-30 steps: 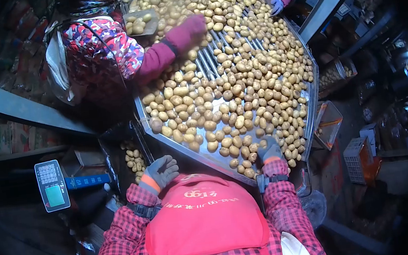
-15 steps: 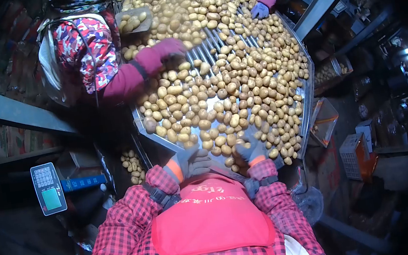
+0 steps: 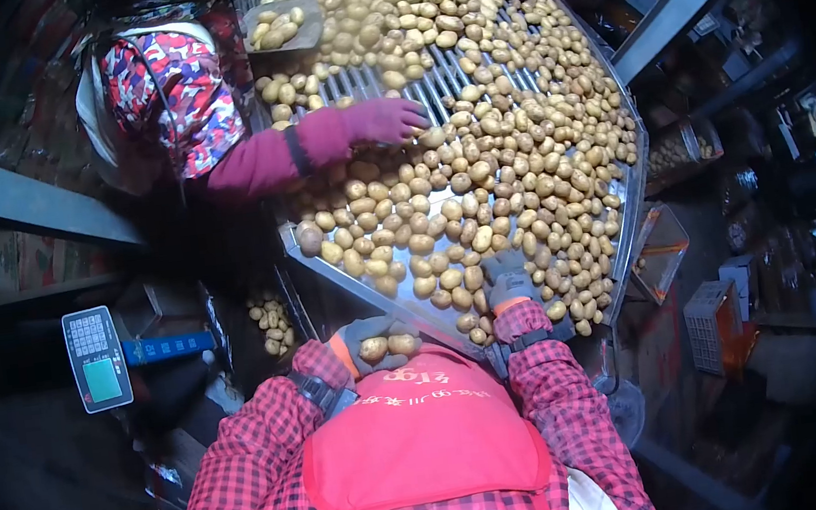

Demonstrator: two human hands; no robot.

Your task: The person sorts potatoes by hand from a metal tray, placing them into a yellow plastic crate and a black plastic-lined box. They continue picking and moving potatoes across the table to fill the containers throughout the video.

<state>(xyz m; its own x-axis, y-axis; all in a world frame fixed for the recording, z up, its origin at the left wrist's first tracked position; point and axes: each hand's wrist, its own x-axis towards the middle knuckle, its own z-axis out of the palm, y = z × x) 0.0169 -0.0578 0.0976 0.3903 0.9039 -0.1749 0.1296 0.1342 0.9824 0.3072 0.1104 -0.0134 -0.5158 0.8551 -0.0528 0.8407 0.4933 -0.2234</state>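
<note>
Dim clutter surrounds a shiny grey metal table (image 3: 416,308), its heap of round yellow-brown potatoes (image 3: 541,189) spreading beyond the fingers of both hands. Grey-gloved with an orange cuff, the left hand (image 3: 364,329) has its fingers partly curled, holding two tan oval potatoes (image 3: 403,344); the grey-gloved right hand (image 3: 509,282) rests among the heap, its fingertips too obscured to tell any grip. Picking up seems the step underway; the next move likely calls for secure right fingers around a potato just beside them
</note>
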